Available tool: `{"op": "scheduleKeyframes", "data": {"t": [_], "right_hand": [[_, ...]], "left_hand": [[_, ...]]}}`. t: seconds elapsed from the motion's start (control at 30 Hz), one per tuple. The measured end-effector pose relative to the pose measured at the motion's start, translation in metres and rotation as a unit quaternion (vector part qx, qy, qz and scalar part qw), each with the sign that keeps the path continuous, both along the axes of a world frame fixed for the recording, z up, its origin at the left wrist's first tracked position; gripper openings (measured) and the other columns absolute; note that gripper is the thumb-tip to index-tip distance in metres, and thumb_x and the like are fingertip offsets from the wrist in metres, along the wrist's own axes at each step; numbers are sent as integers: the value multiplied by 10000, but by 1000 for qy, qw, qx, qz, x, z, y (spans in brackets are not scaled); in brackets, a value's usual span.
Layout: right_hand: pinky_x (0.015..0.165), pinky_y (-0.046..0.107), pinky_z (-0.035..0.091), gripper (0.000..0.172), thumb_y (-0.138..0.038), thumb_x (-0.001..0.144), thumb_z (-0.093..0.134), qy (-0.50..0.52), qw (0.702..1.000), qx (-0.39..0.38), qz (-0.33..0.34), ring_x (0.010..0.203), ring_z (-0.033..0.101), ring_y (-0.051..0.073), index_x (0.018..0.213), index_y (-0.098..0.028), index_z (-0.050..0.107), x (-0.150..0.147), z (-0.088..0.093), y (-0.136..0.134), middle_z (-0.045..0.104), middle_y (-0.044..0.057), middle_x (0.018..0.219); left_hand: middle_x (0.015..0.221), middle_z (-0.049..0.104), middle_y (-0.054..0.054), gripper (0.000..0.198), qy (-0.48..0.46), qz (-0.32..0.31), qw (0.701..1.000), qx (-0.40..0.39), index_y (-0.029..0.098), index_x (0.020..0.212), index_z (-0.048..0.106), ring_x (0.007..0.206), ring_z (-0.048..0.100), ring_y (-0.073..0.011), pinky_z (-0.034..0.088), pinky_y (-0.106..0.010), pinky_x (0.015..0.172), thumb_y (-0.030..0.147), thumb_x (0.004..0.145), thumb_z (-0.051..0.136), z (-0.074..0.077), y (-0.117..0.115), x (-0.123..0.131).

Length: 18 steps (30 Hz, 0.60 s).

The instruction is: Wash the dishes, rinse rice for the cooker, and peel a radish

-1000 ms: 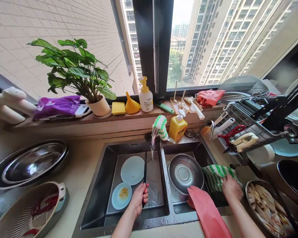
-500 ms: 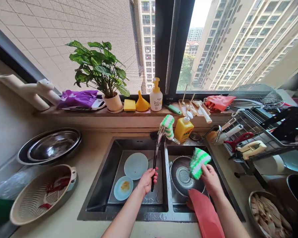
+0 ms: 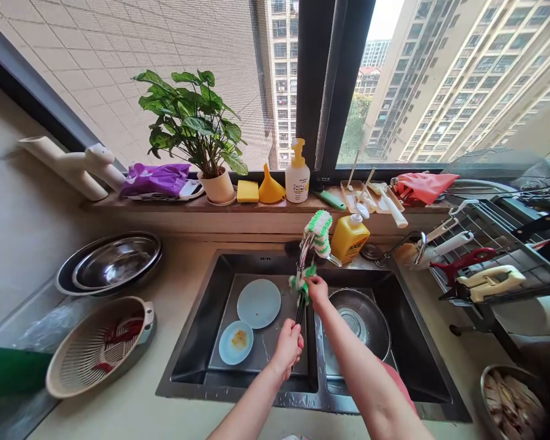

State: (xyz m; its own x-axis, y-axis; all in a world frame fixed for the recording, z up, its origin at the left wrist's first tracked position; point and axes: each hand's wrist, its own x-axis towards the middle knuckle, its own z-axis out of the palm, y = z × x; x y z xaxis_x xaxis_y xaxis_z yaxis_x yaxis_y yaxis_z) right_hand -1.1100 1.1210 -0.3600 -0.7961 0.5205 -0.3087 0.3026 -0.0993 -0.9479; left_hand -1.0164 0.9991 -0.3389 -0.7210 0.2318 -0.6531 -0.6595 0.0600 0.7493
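Gripping black chopsticks (image 3: 300, 311) in left hand (image 3: 288, 347), closed grip, above left basin (image 3: 195, 348). Pinching green-white cloth (image 3: 310, 271) around upper ends with right hand (image 3: 318, 291), closed grip, just under tap (image 3: 305, 247). In left basin: larger plate (image 3: 259, 299), smaller plate (image 3: 233, 355) with yellow-brown residue (image 3: 239, 338). In right basin (image 3: 424, 360): pan (image 3: 369, 315). On worktop (image 3: 183, 275): colander (image 3: 85, 360), red pieces (image 3: 123, 330) inside. At right edge: metal bowl (image 3: 483, 391), pale pieces (image 3: 508, 397) inside.

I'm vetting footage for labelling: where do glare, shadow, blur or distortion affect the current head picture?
Head view: the sky is washed out, the metal bowls carry bright glints, and tower blocks lean, likely from lens distortion. Same head view: the picture's lower right corner is dark, and the cloth in the right hand looks slightly smeared.
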Motion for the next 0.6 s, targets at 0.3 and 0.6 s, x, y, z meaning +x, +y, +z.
{"op": "scheduleKeyframes", "data": {"t": [0.3, 0.6], "right_hand": [[525, 239, 348, 238, -375, 543, 670, -14, 1000, 6, -9, 533, 460, 129, 588, -209, 505, 11, -10, -37, 505, -49, 534], [544, 229, 374, 205, -356, 565, 642, -4, 1000, 1, 14, 559, 473, 124, 649, -199, 541, 28, -6, -28, 540, -45, 590]], "left_hand": [[477, 434, 127, 290, 2, 8, 1000, -16, 252, 917, 347, 304, 206, -23, 71, -180, 384, 489, 817, 483, 16, -11, -21], [502, 422, 135, 390, -58, -29, 998, 17, 248, 897, 352, 313, 196, -6, 46, -169, 403, 549, 750, 553, 13, -27, -13]]}}
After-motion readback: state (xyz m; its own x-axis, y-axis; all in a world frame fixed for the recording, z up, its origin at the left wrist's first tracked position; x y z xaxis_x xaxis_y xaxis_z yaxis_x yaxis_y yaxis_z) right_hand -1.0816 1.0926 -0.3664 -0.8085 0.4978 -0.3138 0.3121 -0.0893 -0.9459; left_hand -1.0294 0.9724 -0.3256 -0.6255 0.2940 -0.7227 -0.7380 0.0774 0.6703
